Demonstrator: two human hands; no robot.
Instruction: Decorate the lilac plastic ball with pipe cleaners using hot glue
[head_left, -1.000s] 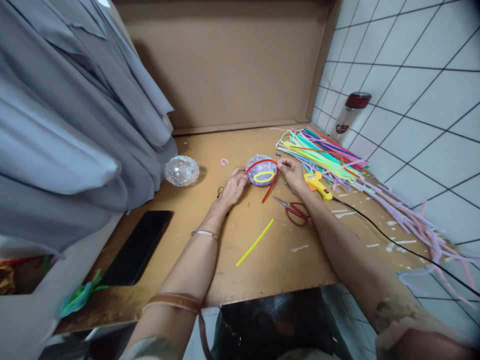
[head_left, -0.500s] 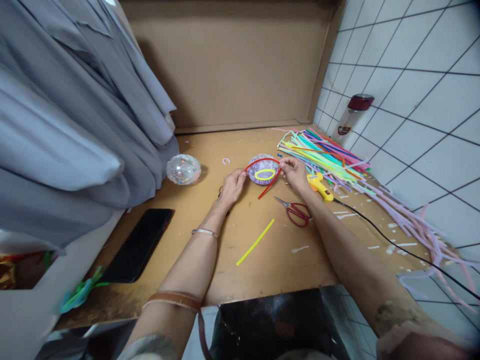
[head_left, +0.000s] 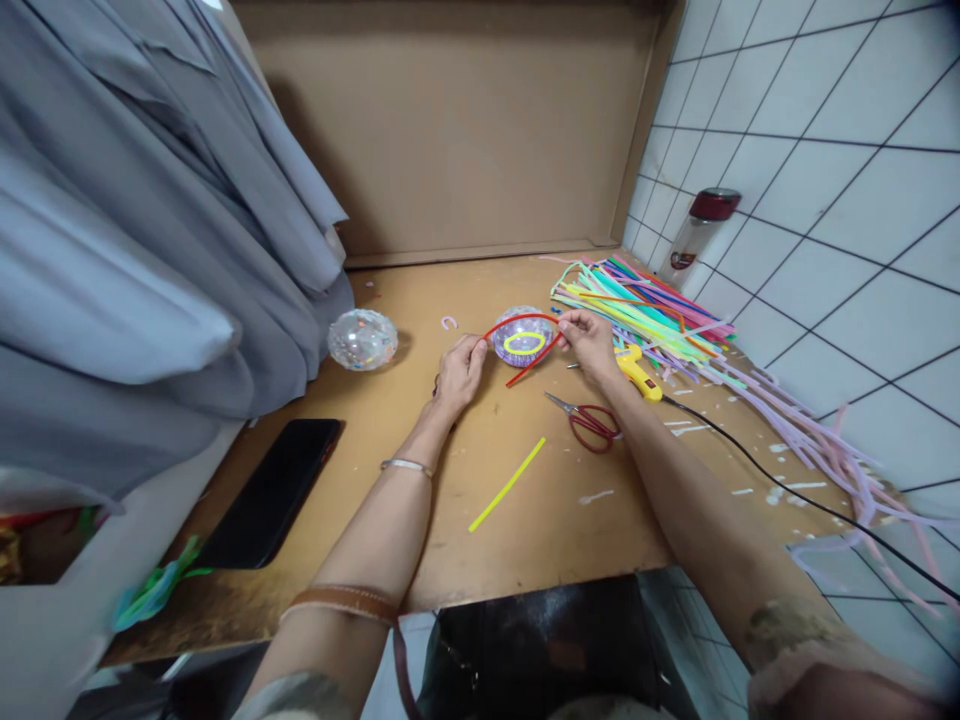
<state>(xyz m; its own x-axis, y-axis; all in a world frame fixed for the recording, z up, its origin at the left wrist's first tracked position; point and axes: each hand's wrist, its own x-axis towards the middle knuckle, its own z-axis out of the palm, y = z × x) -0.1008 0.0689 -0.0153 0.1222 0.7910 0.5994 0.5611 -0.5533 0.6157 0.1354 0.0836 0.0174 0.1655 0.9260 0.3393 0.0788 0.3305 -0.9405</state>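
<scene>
A red pipe cleaner (head_left: 521,318) is stretched in an arch between my two hands, its free end bent back down toward the left. My left hand (head_left: 460,372) pinches one end; my right hand (head_left: 587,342) pinches it near the sharp bend. Just behind the strip sits a clear and purple round ball (head_left: 517,357), with a yellow pipe cleaner ring (head_left: 524,345) on its front. Red-handled scissors (head_left: 589,425) lie below my right hand. A straight yellow pipe cleaner (head_left: 507,485) rests nearer the table's front edge.
A heap of coloured pipe cleaners (head_left: 645,305) lies at the back right, beside a yellow glue gun (head_left: 639,374) with a black cord. A clear speckled ball (head_left: 364,339) and a phone (head_left: 271,492) are on the left. A red-lidded bottle (head_left: 697,235) stands by the tiled wall.
The red pipe cleaner's loose end has shifted slightly up and left. Both hands keep their pinch, and the view has moved a little.
</scene>
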